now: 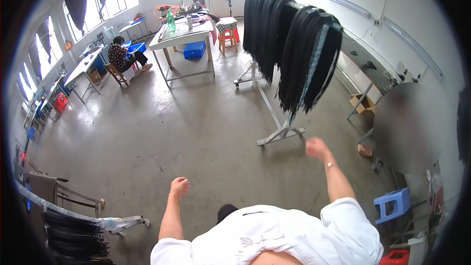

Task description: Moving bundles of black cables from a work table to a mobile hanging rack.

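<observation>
My left hand (179, 187) is held out over the grey floor (196, 132), away from any object, its fingers curled into a loose fist with nothing seen in them. My right hand (318, 148) is raised forward and smeared by motion, so its fingers are not clear. The nearest thing to it is the foot of a wheeled metal rack (280, 135). Bundles of long black strips (294, 54) hang from that rack, with a pale blue patterned piece (316, 56) among them. No contact shows between my right hand and the rack.
A second rack with black strips (73, 233) stands at the lower left. A blue plastic stool (392, 205) is at right, near a blurred-out area. Farther off are a work table (184, 39), a blue crate (195, 49), and a seated person (120, 54) beside side tables.
</observation>
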The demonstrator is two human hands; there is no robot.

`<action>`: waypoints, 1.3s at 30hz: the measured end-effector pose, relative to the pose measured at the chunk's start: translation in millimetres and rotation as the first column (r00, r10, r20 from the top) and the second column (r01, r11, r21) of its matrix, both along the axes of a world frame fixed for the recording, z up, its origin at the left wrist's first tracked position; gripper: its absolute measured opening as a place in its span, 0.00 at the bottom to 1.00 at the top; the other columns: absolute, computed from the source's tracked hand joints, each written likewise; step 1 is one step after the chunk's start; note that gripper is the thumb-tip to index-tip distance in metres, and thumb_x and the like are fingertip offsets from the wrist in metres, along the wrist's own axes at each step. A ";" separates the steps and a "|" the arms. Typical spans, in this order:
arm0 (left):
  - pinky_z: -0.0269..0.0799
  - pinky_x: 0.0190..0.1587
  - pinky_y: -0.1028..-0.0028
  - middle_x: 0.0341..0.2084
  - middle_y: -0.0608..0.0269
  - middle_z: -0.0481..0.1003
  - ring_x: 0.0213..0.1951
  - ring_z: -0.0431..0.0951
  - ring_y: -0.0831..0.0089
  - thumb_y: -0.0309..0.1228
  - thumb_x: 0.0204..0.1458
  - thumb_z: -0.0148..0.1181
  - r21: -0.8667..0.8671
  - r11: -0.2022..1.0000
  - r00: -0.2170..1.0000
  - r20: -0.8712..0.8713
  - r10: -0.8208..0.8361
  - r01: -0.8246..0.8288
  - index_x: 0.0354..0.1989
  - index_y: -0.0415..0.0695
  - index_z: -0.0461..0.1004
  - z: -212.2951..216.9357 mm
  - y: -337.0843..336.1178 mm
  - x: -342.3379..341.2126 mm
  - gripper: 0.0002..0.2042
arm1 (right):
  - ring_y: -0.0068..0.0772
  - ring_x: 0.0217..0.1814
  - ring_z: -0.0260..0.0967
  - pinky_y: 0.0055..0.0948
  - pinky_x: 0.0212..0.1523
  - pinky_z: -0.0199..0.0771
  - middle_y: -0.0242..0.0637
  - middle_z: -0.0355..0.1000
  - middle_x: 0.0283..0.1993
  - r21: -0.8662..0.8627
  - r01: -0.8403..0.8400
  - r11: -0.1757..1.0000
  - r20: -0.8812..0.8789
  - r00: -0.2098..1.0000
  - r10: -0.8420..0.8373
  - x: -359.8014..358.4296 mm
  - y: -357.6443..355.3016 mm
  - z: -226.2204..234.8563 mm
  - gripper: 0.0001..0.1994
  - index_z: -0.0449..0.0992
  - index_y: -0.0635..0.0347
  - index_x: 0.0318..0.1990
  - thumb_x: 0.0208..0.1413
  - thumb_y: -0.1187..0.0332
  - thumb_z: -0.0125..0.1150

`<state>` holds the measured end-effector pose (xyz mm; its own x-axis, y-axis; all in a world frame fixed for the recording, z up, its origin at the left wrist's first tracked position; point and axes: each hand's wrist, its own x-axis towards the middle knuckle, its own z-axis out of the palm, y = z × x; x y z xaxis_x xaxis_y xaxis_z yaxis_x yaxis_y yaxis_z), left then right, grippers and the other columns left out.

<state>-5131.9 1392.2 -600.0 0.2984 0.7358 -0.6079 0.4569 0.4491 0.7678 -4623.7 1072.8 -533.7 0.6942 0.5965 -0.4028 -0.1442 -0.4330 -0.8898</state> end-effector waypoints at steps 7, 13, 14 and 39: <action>0.62 0.18 0.77 0.23 0.65 0.70 0.22 0.71 0.75 0.29 0.48 0.50 -0.135 0.925 0.920 -0.224 0.321 -0.355 0.39 0.45 0.69 -3.4 146.0 57.7 0.10 | 0.17 0.26 0.64 0.17 0.27 0.65 0.31 0.69 0.26 0.420 -0.230 0.878 0.562 0.825 -0.053 138.8 269.4 191.4 0.13 0.69 0.66 0.40 0.44 0.75 0.57; 0.63 0.17 0.77 0.16 0.66 0.68 0.17 0.67 0.78 0.23 0.43 0.50 0.250 0.955 0.983 0.124 0.135 -0.163 0.32 0.38 0.70 21.2 359.8 246.3 0.07 | 0.44 0.35 0.70 0.33 0.39 0.69 0.47 0.71 0.31 0.201 0.076 0.977 0.974 0.088 -0.207 267.3 392.2 300.9 0.17 0.71 0.65 0.39 0.40 0.67 0.60; 0.65 0.20 0.77 0.17 0.65 0.68 0.19 0.69 0.77 0.24 0.42 0.51 0.320 0.945 0.996 0.064 0.056 -0.073 0.33 0.37 0.70 51.1 381.5 300.1 0.08 | 0.45 0.39 0.68 0.35 0.42 0.68 0.48 0.70 0.36 0.147 0.147 0.978 0.988 0.015 -0.151 292.8 403.1 309.0 0.17 0.70 0.64 0.41 0.41 0.67 0.59; 0.65 0.41 0.59 0.38 0.45 0.62 0.42 0.64 0.50 0.34 0.30 0.63 0.960 -0.161 0.747 0.066 -0.662 -0.228 0.52 0.49 0.55 361.9 559.7 1130.3 0.35 | 0.49 0.34 0.67 0.41 0.31 0.67 0.43 0.69 0.29 -0.115 0.904 0.412 0.926 -0.052 0.373 516.6 511.4 342.5 0.10 0.65 0.61 0.26 0.32 0.80 0.56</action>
